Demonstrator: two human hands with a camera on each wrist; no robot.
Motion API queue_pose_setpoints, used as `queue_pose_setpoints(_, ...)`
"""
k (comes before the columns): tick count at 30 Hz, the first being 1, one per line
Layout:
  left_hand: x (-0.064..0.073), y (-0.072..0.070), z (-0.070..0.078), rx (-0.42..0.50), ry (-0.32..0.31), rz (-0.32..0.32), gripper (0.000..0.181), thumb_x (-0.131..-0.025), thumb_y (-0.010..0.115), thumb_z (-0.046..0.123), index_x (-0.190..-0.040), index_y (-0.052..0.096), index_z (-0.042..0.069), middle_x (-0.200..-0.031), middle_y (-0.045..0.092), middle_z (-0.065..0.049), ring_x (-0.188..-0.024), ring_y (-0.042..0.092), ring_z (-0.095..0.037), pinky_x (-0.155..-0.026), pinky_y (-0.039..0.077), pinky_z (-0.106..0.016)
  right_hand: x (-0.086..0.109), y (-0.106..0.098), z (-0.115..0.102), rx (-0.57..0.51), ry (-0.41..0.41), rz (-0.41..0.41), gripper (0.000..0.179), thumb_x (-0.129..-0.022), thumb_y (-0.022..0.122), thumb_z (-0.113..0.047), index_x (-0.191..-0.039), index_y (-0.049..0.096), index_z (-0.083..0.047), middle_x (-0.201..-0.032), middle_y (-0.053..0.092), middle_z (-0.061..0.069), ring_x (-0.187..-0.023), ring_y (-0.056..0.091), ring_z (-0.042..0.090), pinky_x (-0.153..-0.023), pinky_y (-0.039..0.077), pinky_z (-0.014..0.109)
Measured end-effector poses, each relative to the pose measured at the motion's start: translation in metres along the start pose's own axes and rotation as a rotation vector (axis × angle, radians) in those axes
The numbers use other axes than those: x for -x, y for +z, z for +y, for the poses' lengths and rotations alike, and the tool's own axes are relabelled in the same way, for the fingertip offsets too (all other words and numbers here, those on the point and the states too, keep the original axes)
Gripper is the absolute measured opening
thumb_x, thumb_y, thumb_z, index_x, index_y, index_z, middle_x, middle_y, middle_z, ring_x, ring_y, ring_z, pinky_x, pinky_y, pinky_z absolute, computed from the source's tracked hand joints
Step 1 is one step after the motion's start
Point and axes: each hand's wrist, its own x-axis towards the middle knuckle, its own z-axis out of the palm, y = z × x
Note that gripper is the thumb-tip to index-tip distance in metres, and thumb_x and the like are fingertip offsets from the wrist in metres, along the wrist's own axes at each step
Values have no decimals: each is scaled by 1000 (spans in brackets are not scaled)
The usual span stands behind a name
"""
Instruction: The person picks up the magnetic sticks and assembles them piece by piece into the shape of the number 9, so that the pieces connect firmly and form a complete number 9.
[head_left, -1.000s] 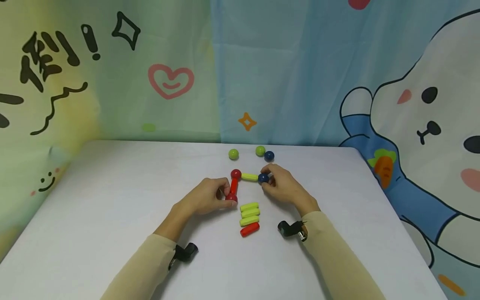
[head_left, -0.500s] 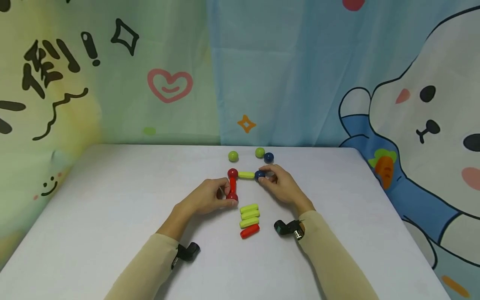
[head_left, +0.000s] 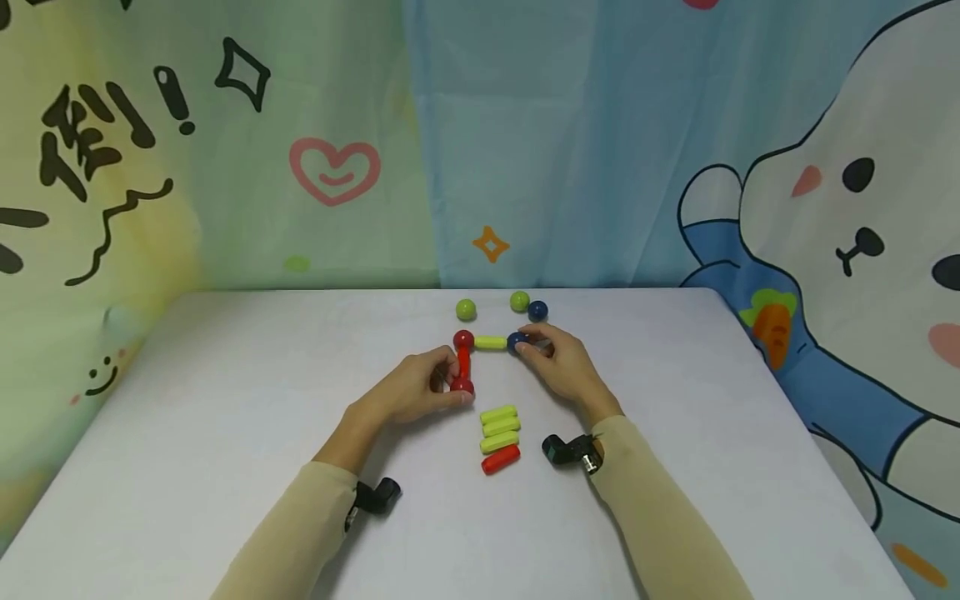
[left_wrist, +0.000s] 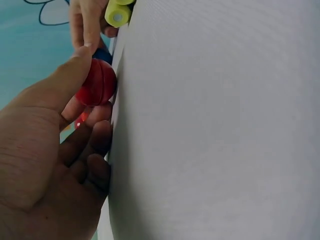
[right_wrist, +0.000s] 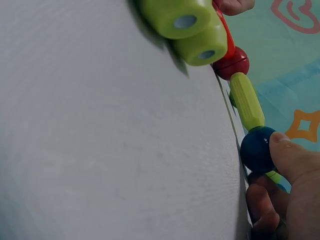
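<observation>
A red rod [head_left: 464, 363] joins two red balls, the far one [head_left: 463, 340] at a corner and the near one [left_wrist: 98, 84] close to me. From the corner a yellow-green rod [right_wrist: 246, 101] runs right to a dark blue ball [right_wrist: 258, 149], all linked in an L. My left hand [head_left: 414, 386] pinches the near red ball between thumb and fingers; the thumb lies along its near side. With thumb and fingers, my right hand [head_left: 561, 361] holds the blue ball at the other end.
Several loose rods lie in a stack nearer me: yellow-green rods [head_left: 499, 427] and a red rod [head_left: 500, 460]. Near the table's far edge sit two green balls, one apart [head_left: 466, 310] and one [head_left: 520, 301] beside a dark blue ball [head_left: 537, 311]. A printed curtain [head_left: 517, 150] hangs behind the white table [head_left: 247, 400].
The joined rods and balls have shifted slightly away from me, the corner and blue ball also a little left. My right hand has moved along with them. Both hands keep their hold.
</observation>
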Motion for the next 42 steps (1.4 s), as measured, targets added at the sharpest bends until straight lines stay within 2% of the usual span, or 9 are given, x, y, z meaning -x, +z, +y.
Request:
queue_pose_setpoints(8,-1,0,-5,50,6,1,38,-86,84,40,-104,56,20,-87,57,1,-78,53,-14,-69,45,-27,-2,1,-3,25,26,6,40,-104,61,-35,-139,62,-17,-130,66,12,-105,63,29,-93,51,47)
queue_pose_setpoints(12,0,1,-6,58,-4,5,39,-86,84,40,-105,57,20,-87,57,0,-79,53,-14,-70,45,-27,-1,1,-5,36,25,3,43,-104,62,-34,-142,59,-15,-129,64,12,-101,60,28,-89,50,44)
queue_pose_setpoints(16,1,1,-6,56,-30,15,39,-86,84,39,-105,57,20,-88,57,-1,-80,53,-16,-71,45,-28,0,0,-4,-3,24,5,43,-102,64,-33,-140,57,-14,-127,60,12,-95,58,26,-85,48,40)
queue_pose_setpoints(23,1,3,-7,64,-58,21,39,-86,84,40,-105,57,20,-88,57,0,-81,53,-15,-70,45,-28,8,-4,-4,-90,-55,-19,36,-100,68,-27,-132,60,-13,-119,61,10,-92,63,22,-83,50,36)
queue_pose_setpoints(31,-4,3,-4,57,-54,23,39,-85,84,40,-104,57,20,-87,56,0,-81,53,-16,-71,45,-29,21,-17,-16,-109,-131,-88,32,-98,72,-25,-126,66,-12,-111,66,6,-87,66,19,-76,56,33)
queue_pose_setpoints(37,-5,3,-2,64,-43,25,40,-85,84,42,-104,58,19,-86,56,-1,-80,53,-16,-70,44,-29,28,-19,-24,-79,-181,-118,31,-97,74,-23,-125,68,-11,-110,69,0,-94,66,17,-86,56,38)
queue_pose_setpoints(42,-1,4,-4,63,-63,29,40,-85,84,42,-103,57,19,-85,56,-2,-79,52,-16,-68,44,-29,33,-14,-34,-81,-254,-205,31,-98,72,-23,-125,67,-8,-118,68,9,-100,66,19,-93,55,41)
